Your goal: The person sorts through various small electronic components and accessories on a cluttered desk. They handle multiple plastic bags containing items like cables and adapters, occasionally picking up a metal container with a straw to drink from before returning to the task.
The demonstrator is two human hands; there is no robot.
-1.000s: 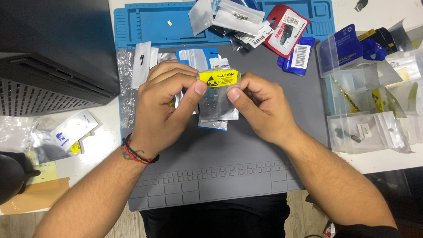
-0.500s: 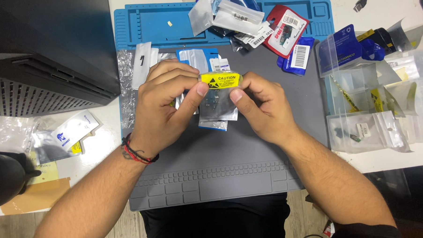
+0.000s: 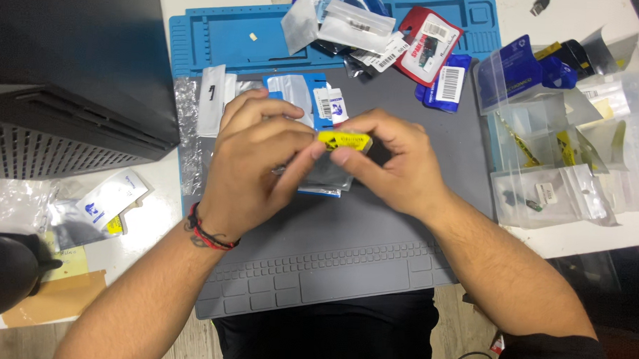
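Left hand [image 3: 253, 166] and right hand [image 3: 391, 164] both pinch a small bag [image 3: 332, 174] with a yellow label [image 3: 343, 139]. Bag is held above the grey mat [image 3: 345, 251], toward its far edge, near loose packets [image 3: 381, 33].

Grey mat [image 3: 345, 251] lies bare nearer the body than both grips; packets [image 3: 381, 33] crowd beyond, black case [image 3: 68, 72] blocks leftward.

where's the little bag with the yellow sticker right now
In the head view, the small bag with the yellow label is pinched between the left hand and right hand, above the middle of the grey mat.
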